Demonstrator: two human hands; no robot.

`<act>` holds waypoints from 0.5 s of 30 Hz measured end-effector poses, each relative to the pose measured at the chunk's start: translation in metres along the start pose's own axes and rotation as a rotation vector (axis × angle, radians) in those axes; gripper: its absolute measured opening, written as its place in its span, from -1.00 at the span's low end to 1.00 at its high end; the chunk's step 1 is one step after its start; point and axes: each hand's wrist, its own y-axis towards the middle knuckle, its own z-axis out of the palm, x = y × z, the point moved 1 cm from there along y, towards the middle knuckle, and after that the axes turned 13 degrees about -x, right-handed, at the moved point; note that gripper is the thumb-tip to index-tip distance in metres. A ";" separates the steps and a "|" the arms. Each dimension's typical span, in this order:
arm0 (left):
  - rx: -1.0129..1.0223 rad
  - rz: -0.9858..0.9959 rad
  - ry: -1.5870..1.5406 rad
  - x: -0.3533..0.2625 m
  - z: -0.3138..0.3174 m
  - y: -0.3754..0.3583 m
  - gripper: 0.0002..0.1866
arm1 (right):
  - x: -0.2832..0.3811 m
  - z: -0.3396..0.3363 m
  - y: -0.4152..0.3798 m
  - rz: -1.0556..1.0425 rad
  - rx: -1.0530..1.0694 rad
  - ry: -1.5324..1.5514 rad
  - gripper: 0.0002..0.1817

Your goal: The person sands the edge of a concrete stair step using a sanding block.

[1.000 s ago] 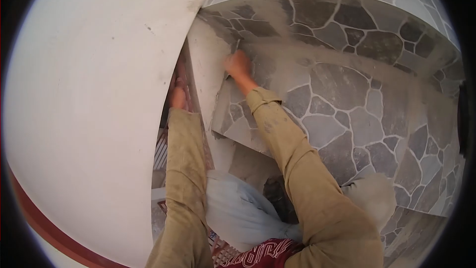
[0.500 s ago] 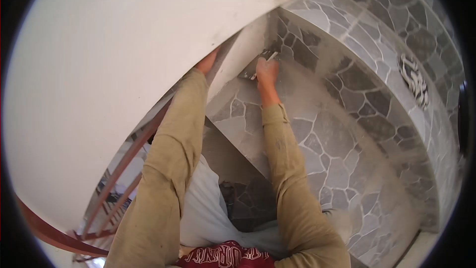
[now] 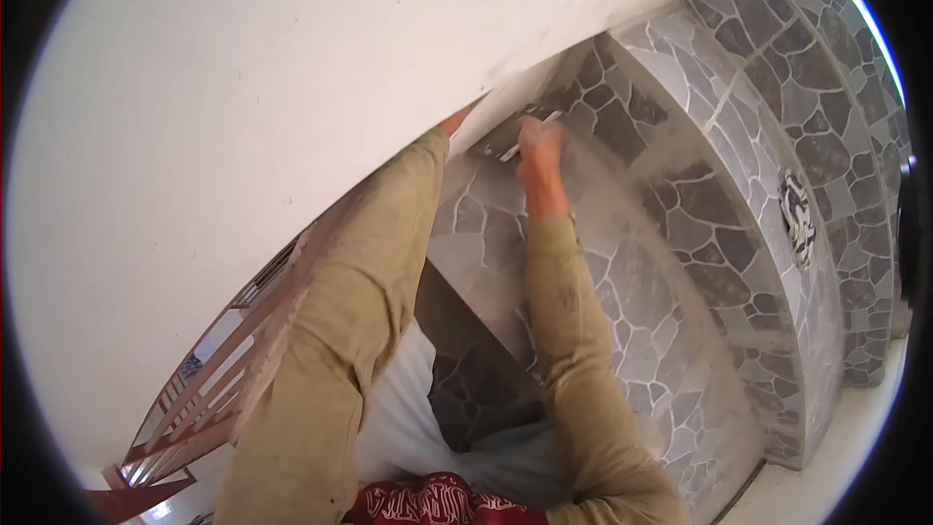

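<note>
My right hand (image 3: 540, 144) is closed around the pale handle of a flat trowel (image 3: 498, 144) with a dark blade. The trowel sits low in the corner, close to the white wall and the stone-patterned step (image 3: 622, 253). My left hand (image 3: 454, 122) is at the edge of the white wall (image 3: 243, 87), with its fingers hidden behind that edge. Both arms reach forward in khaki sleeves.
Curved stone-patterned steps (image 3: 709, 204) rise on the right. A bunched black-and-white cloth (image 3: 797, 217) lies on one of them. At lower left is a reddish-brown railing (image 3: 194, 399). Below my arms the step edge (image 3: 476, 316) drops to a darker lower level.
My view has shifted, and the steps and wall appear turned. My right hand stays on the trowel in the corner. Less of my left hand shows past the wall edge.
</note>
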 end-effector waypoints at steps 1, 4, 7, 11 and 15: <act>-0.007 -0.006 -0.010 0.000 0.000 0.000 -0.44 | 0.001 0.001 0.006 0.005 0.067 -0.093 -0.85; 0.010 -0.038 -0.016 -0.001 0.000 -0.001 -0.45 | 0.030 -0.001 -0.029 -0.069 0.088 0.107 -0.86; 0.028 -0.035 -0.008 -0.003 -0.001 -0.001 -0.45 | 0.021 -0.002 -0.011 0.216 0.026 0.123 -0.84; 0.034 -0.044 0.005 -0.006 -0.002 -0.002 -0.45 | 0.023 0.000 -0.023 0.054 0.060 -0.025 -0.77; 0.055 -0.057 0.004 -0.008 -0.003 -0.002 -0.46 | 0.010 -0.005 -0.005 -0.046 -0.029 0.084 -0.74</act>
